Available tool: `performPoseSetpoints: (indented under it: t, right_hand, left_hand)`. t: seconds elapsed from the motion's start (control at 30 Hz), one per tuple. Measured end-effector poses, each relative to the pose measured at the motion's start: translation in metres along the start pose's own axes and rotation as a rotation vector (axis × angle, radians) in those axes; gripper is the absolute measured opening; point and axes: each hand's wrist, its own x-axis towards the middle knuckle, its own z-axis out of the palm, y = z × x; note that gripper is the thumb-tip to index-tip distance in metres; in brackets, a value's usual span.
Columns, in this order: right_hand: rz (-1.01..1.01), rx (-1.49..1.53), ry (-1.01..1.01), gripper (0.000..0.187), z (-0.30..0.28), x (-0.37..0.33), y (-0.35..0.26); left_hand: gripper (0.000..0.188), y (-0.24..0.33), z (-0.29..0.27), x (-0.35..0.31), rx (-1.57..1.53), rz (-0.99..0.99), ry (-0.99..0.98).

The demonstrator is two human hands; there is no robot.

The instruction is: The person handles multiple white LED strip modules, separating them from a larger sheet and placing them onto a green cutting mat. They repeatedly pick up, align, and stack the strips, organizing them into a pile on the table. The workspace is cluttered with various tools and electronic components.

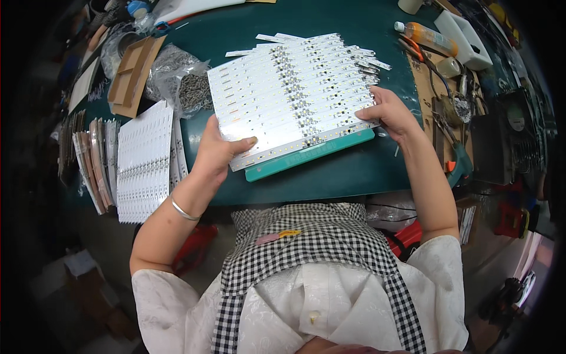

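Between my hands is a white panel of LED circuit board strips (pixel 265 112), with rows of small yellowish LEDs and a band of dark components across it. My left hand (pixel 221 147) grips its left edge, thumb on top and fingers hidden beneath. At the right edge my right hand (pixel 386 115) holds it the same way. Under the panel's near edge shows a green fixture bar (pixel 312 154). Several loose white strips (pixel 374 61) stick out beyond the panel's far side, on the green tabletop (pixel 330 183).
Stacked white boards (pixel 144 162) stand at the left edge. Beyond them lie a cardboard tray (pixel 135 76) and a clear bag of screws (pixel 194 91). On the right are an orange drink bottle (pixel 430 38), a white foam box (pixel 466 44), pliers (pixel 415 50) and a green-handled tool (pixel 460 165).
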Motion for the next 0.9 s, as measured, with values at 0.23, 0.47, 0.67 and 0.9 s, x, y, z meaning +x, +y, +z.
performPoseSetpoints:
  t: [0.23, 0.47, 0.67, 0.9]
  right_hand:
    - [-0.299, -0.054, 0.03, 0.062, 0.003, -0.031, -0.001]
    - [-0.81, -0.28, 0.364, 0.039, 0.026, -0.052, -0.047]
    - [-0.525, -0.308, 0.303, 0.017, -0.032, -0.007, -0.054]
    - [-0.644, -1.139, 0.707, 0.023, -0.057, 0.051, -0.021]
  left_hand:
    - [0.069, -0.013, 0.011, -0.028, -0.167, 0.343, 0.083]
    - [0.074, 0.016, 0.005, -0.027, -0.365, 0.138, -0.085]
    - [0.073, 0.056, -0.015, -0.024, -0.354, 0.653, 0.134]
    - [0.07, 0.033, -0.013, -0.034, -0.286, 0.605, 0.111]
